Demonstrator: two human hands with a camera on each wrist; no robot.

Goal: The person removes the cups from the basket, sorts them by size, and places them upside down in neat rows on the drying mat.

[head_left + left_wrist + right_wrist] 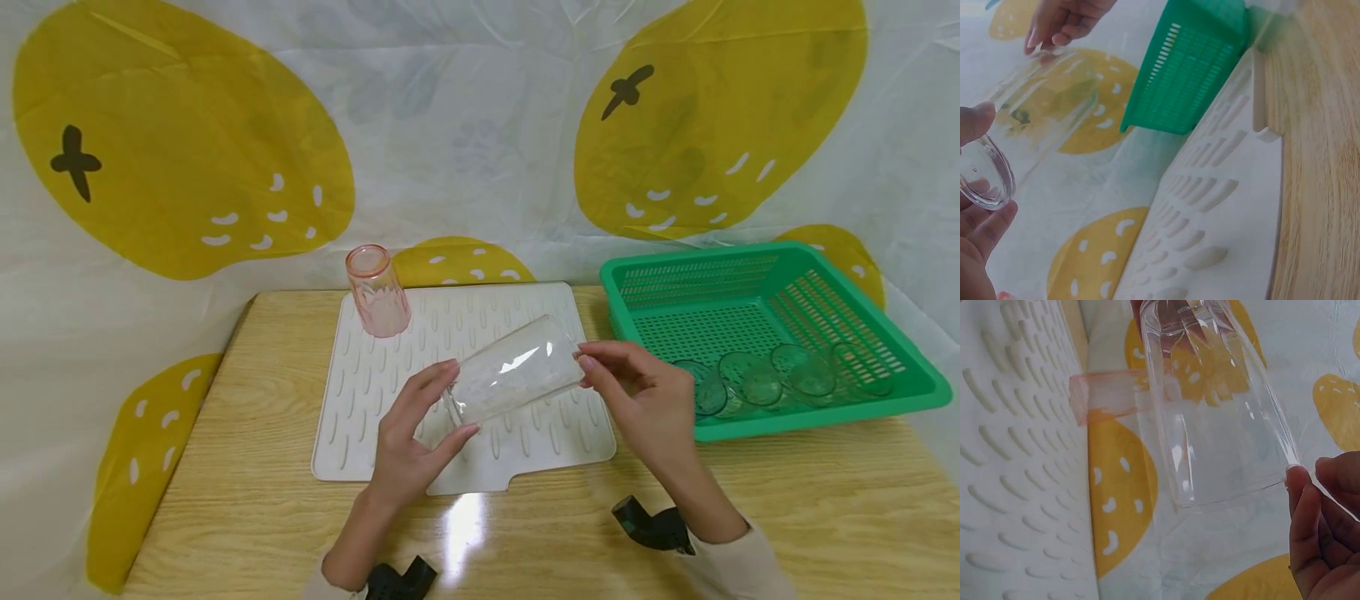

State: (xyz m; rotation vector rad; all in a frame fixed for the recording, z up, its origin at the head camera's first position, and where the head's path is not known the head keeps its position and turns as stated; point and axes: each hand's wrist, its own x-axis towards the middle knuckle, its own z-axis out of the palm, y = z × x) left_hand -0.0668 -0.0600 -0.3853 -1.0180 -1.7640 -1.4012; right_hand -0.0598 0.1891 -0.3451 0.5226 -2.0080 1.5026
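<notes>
A clear drinking glass (517, 371) is held tilted above the white ribbed drying mat (341, 442), its base toward the left hand. My left hand (412, 437) grips the thick base between thumb and fingers; the left wrist view shows that round base (1002, 181) near the fingertips. At the other end, my right hand (648, 404) pinches the rim with thumb and fingertips, as the right wrist view also shows at the glass's edge (1235, 492). A pink-tinted glass (381, 296) stands upside down on the mat's back left corner.
To the right, a green plastic basket (795, 423) contains several clear glasses (761, 382) lying along its front side. Under everything is a wooden table (247, 467). A white cloth (465, 150) printed with yellow fruit hangs behind and at the left.
</notes>
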